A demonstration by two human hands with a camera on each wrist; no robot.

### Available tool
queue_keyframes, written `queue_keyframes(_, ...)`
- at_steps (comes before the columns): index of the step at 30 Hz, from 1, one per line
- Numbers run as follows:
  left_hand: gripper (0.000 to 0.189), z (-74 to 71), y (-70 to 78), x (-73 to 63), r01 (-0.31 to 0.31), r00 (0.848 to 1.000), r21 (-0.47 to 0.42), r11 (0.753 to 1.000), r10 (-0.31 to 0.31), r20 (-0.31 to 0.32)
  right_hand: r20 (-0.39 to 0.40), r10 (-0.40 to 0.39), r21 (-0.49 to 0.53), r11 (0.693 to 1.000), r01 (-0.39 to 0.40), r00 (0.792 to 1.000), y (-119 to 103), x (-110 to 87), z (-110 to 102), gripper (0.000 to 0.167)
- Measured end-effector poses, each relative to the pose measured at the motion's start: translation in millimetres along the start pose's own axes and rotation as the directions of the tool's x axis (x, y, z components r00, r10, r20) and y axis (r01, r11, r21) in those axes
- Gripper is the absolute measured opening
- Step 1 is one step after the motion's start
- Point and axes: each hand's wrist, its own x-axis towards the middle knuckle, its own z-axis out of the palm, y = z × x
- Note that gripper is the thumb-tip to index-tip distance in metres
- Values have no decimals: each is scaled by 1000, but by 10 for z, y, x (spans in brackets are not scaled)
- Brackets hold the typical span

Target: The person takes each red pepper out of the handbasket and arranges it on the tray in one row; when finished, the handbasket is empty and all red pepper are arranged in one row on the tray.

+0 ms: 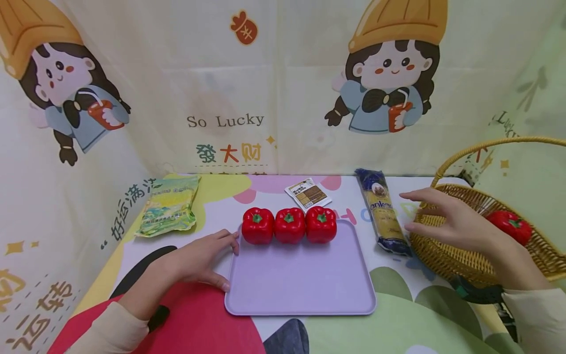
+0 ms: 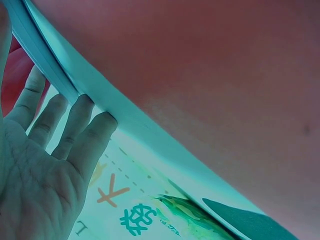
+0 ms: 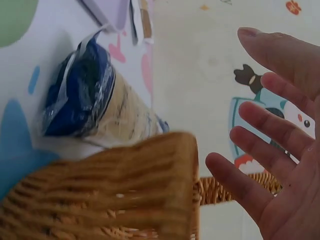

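Note:
Three red bell peppers (image 1: 289, 226) stand in a row along the far edge of a lilac tray (image 1: 300, 280). My left hand (image 1: 194, 258) rests at the tray's left edge, its fingertips touching the rim and the thumb apart nearer the front. In the left wrist view, those fingers (image 2: 80, 132) look fairly straight. Above the left side of a wicker basket (image 1: 435, 260), my right hand (image 1: 460, 231) hovers with fingers spread and nothing held. Another red bell pepper (image 1: 508, 226) lies inside the basket. The right wrist view shows the bare right hand (image 3: 285, 135) beyond the basket rim.
A blue-ended pasta packet (image 1: 383, 214) lies between tray and basket. Behind the peppers is a small flat sachet (image 1: 308, 194). A green and yellow bag (image 1: 170, 206) lies at the back left. The basket's tall handle (image 1: 477, 147) arches up at right; printed curtains enclose the table.

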Motion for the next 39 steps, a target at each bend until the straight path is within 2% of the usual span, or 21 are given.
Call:
queue_keyframes(9, 71, -9, 5, 9, 5, 1000, 0, 1000, -5, 4, -76, 28, 32, 999, -25, 997, 107, -140, -87, 65)
queue_keyframes(19, 69, -21, 28, -22, 11, 1000, -17, 1000, -11, 2, -102, 40, 73, 997, -32, 994, 266, -224, -167, 57)
queue_keyframes(29, 70, -29, 28, -19, -2, 1000, 0, 1000, 2, -9, -125, 131, 60, 990, -125, 983, 489, -341, -256, 58)
queue_keyframes(39, 69, -32, 34, -13, 22, 1000, -16, 1000, -21, 12, -82, 218, -5, 976, -220, 972, 639, -343, -382, 56)
